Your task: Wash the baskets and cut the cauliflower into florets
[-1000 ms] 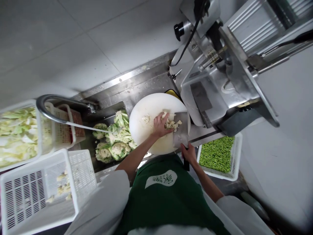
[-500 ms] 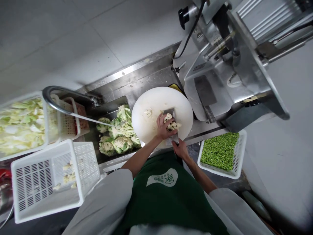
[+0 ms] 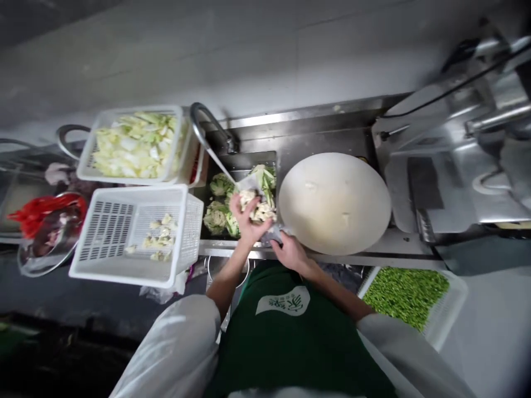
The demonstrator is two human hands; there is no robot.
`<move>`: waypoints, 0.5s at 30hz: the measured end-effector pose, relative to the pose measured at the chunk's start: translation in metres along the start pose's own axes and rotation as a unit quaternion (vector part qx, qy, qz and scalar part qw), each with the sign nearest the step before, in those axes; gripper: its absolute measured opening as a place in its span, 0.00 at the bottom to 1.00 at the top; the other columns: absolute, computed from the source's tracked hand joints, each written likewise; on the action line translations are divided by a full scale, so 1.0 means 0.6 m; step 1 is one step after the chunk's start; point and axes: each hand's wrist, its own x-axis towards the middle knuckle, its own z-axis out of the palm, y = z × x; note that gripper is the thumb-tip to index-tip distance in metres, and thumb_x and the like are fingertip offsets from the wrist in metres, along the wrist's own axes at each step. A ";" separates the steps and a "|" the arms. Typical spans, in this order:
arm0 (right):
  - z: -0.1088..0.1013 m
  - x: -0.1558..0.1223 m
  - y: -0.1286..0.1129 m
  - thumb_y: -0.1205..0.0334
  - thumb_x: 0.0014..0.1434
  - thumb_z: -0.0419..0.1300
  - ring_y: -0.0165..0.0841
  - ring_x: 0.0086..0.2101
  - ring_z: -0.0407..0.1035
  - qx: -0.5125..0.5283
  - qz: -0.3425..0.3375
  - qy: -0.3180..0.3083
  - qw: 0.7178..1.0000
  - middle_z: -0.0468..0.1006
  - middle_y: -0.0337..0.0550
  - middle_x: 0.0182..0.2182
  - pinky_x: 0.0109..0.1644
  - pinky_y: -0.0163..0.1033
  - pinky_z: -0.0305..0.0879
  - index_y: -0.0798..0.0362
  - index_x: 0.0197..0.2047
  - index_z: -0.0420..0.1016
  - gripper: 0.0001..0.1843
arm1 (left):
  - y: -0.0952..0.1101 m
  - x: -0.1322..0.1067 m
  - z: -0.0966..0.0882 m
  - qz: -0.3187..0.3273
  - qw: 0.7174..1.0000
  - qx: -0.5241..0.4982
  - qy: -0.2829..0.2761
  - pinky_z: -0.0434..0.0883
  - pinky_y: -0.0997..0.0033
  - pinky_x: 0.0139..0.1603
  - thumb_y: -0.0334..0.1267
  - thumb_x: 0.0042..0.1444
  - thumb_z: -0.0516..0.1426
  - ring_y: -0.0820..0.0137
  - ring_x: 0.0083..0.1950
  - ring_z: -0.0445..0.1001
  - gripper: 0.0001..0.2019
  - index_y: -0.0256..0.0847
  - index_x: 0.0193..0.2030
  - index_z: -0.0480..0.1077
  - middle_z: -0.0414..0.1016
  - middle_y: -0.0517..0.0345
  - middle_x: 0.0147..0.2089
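Observation:
My right hand (image 3: 291, 254) is wrapped round the handle end of a cleaver (image 3: 270, 234), its broad blade lying flat. Cut cauliflower florets (image 3: 264, 211) rest on the blade. My left hand (image 3: 247, 222) curls over the florets and holds them against the steel. Both hands are above the sink's front edge, over whole cauliflower heads (image 3: 216, 217) in the basin. To the right, a round white cutting board (image 3: 334, 202) carries only a few small scraps. Left of the hands, more florets (image 3: 161, 240) lie in a white plastic basket (image 3: 124, 273).
A curved faucet (image 3: 202, 130) runs water into the sink. Behind the basket stands a crate of chopped cabbage (image 3: 136, 146). Farther left are a metal bowl (image 3: 53, 235) and a red bag (image 3: 39, 213). At right are a slicing machine (image 3: 440, 188) and a basket of chopped greens (image 3: 409, 296).
Both hands have carried the cleaver and florets left, off the cutting board and over the sink. The view has turned leftward, bringing more of the basket and bowl into sight.

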 end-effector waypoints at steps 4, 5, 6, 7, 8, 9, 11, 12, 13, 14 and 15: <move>0.146 0.076 -0.192 0.56 0.70 0.56 0.33 0.29 0.68 -0.047 -0.112 -0.148 0.982 0.79 0.42 0.31 0.33 0.35 0.53 0.52 0.41 0.74 0.10 | -0.204 -0.032 -0.175 -0.095 0.971 0.035 0.217 0.63 0.43 0.74 0.52 0.59 0.60 0.45 0.75 0.59 0.28 0.42 0.64 0.70 0.52 0.43 0.73; 0.180 0.089 -0.233 0.56 0.70 0.56 0.32 0.29 0.67 -0.051 -0.133 -0.175 0.974 0.79 0.42 0.31 0.33 0.35 0.52 0.52 0.41 0.74 0.10 | -0.258 -0.041 -0.213 -0.121 0.957 0.034 0.261 0.64 0.45 0.73 0.49 0.59 0.59 0.47 0.74 0.61 0.26 0.41 0.62 0.71 0.54 0.42 0.73; 0.208 0.099 -0.266 0.57 0.70 0.56 0.32 0.30 0.67 -0.054 -0.148 -0.194 0.968 0.78 0.41 0.32 0.33 0.34 0.51 0.52 0.40 0.73 0.09 | -0.313 -0.049 -0.249 -0.152 0.944 0.028 0.291 0.63 0.46 0.74 0.47 0.59 0.58 0.49 0.74 0.61 0.25 0.40 0.61 0.71 0.55 0.42 0.72; 0.229 0.106 -0.289 0.57 0.70 0.57 0.32 0.30 0.67 -0.055 -0.155 -0.204 0.965 0.78 0.40 0.32 0.33 0.34 0.51 0.52 0.40 0.73 0.09 | -0.366 -0.057 -0.281 -0.188 0.934 0.017 0.303 0.63 0.45 0.74 0.46 0.59 0.58 0.49 0.74 0.61 0.23 0.39 0.59 0.71 0.57 0.42 0.71; 0.241 0.109 -0.301 0.57 0.69 0.57 0.31 0.30 0.66 -0.055 -0.153 -0.205 0.965 0.78 0.40 0.31 0.33 0.34 0.50 0.52 0.39 0.72 0.09 | -0.416 -0.064 -0.309 -0.227 0.927 -0.003 0.300 0.63 0.44 0.74 0.46 0.59 0.58 0.50 0.73 0.63 0.22 0.39 0.57 0.72 0.60 0.42 0.70; 0.244 0.109 -0.302 0.57 0.69 0.57 0.31 0.30 0.65 -0.056 -0.143 -0.195 0.969 0.77 0.39 0.31 0.33 0.34 0.50 0.52 0.38 0.72 0.09 | -0.462 -0.071 -0.333 -0.267 0.921 -0.021 0.284 0.63 0.42 0.73 0.46 0.58 0.58 0.50 0.71 0.64 0.21 0.39 0.55 0.72 0.63 0.43 0.67; 0.221 0.098 -0.273 0.56 0.69 0.58 0.30 0.29 0.64 -0.060 -0.106 -0.158 0.980 0.76 0.38 0.29 0.32 0.34 0.50 0.51 0.37 0.71 0.10 | -0.532 -0.083 -0.365 -0.326 0.908 -0.022 0.261 0.62 0.38 0.73 0.46 0.52 0.63 0.47 0.68 0.67 0.19 0.41 0.49 0.72 0.70 0.46 0.60; 0.197 0.087 -0.246 0.55 0.69 0.58 0.30 0.28 0.64 -0.067 -0.079 -0.128 0.986 0.75 0.38 0.28 0.32 0.34 0.50 0.51 0.36 0.71 0.11 | -0.552 -0.085 -0.371 -0.328 0.902 -0.004 0.280 0.62 0.37 0.72 0.44 0.50 0.64 0.47 0.67 0.68 0.18 0.42 0.47 0.72 0.71 0.48 0.59; 0.166 0.072 -0.214 0.54 0.68 0.58 0.31 0.27 0.64 -0.077 -0.049 -0.093 0.991 0.75 0.38 0.27 0.32 0.34 0.50 0.50 0.35 0.70 0.12 | -0.560 -0.084 -0.369 -0.307 0.902 0.009 0.303 0.65 0.38 0.71 0.43 0.51 0.63 0.48 0.65 0.69 0.16 0.44 0.46 0.71 0.72 0.49 0.58; 0.131 0.054 -0.179 0.54 0.68 0.58 0.32 0.27 0.65 -0.089 -0.015 -0.052 0.995 0.74 0.39 0.26 0.32 0.35 0.51 0.50 0.34 0.70 0.12 | -0.556 -0.078 -0.358 -0.278 0.909 0.010 0.309 0.67 0.39 0.68 0.42 0.53 0.61 0.50 0.64 0.70 0.15 0.45 0.47 0.71 0.72 0.49 0.58; 0.093 0.032 -0.142 0.53 0.67 0.58 0.33 0.27 0.66 -0.102 0.021 -0.006 0.995 0.74 0.39 0.25 0.32 0.35 0.53 0.49 0.33 0.69 0.12 | -0.538 -0.068 -0.339 -0.244 0.921 0.001 0.303 0.69 0.41 0.66 0.42 0.57 0.59 0.51 0.62 0.70 0.12 0.45 0.48 0.70 0.73 0.50 0.56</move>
